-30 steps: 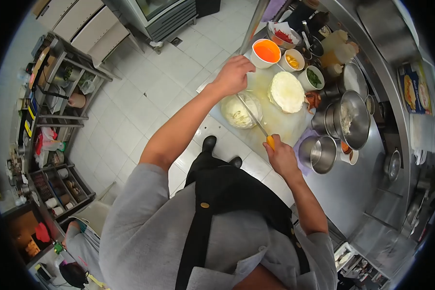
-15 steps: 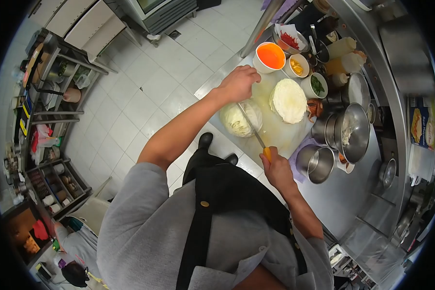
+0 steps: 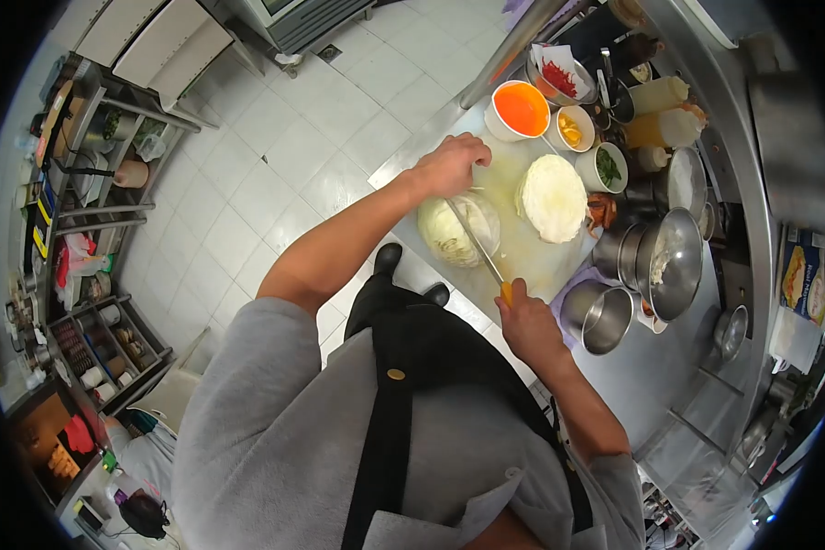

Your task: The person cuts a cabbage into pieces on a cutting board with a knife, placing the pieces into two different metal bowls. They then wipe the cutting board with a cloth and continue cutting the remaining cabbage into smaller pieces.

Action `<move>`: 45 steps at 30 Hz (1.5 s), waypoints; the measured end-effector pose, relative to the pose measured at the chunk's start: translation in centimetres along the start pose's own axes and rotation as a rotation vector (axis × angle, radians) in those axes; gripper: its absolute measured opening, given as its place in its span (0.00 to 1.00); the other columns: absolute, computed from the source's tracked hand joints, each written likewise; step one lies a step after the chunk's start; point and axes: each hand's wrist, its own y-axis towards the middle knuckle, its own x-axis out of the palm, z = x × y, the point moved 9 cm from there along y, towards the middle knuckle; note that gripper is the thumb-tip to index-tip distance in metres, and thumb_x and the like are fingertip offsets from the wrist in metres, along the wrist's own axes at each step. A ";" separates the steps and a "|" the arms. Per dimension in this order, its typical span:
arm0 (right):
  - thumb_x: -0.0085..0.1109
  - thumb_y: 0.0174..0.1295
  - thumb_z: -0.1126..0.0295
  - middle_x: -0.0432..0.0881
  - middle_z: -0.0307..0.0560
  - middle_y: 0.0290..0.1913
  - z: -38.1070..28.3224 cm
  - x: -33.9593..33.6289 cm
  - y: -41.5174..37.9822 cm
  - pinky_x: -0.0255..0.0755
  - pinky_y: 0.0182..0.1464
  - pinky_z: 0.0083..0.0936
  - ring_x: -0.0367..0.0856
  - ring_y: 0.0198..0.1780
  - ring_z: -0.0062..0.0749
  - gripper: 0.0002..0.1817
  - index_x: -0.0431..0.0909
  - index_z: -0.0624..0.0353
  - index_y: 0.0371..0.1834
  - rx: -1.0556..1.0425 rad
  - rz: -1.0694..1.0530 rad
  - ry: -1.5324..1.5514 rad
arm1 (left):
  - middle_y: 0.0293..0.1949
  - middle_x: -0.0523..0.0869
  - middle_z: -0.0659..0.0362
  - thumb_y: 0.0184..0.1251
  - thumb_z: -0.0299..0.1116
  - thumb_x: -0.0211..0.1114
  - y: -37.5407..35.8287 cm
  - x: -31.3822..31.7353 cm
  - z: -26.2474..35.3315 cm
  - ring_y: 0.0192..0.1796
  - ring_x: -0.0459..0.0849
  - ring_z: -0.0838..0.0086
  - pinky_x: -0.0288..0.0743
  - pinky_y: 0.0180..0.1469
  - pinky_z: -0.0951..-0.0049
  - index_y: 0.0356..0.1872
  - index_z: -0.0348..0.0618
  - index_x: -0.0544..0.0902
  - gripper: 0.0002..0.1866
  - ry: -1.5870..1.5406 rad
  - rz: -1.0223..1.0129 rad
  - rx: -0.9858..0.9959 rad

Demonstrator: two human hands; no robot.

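At twelve o'clock from the cabbage (image 3: 447,240) on our board (image 3: 521,264), our left hand (image 3: 450,166) curls, its hold unclear; at five, our right hand (image 3: 530,326) grips the knife (image 3: 488,260), which could slip if the cabbage rolls.

The knife (image 3: 482,249) has a smooth metal blade (image 3: 470,228); the bowl (image 3: 684,273) is glossy metal, the counter (image 3: 619,390) duller metal, the floor (image 3: 280,179) shiny tile, the shirt (image 3: 266,440) matt cloth.
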 end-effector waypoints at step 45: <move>0.58 0.68 0.64 0.82 0.66 0.30 6.6 7.0 -3.9 0.76 0.39 0.54 0.82 0.34 0.66 0.16 0.67 0.63 0.50 0.044 0.472 0.418 | 0.61 0.70 0.51 0.47 0.20 0.60 -15.9 3.6 1.3 0.63 0.72 0.55 0.72 0.62 0.55 0.65 0.40 0.60 0.38 -0.827 0.660 -0.549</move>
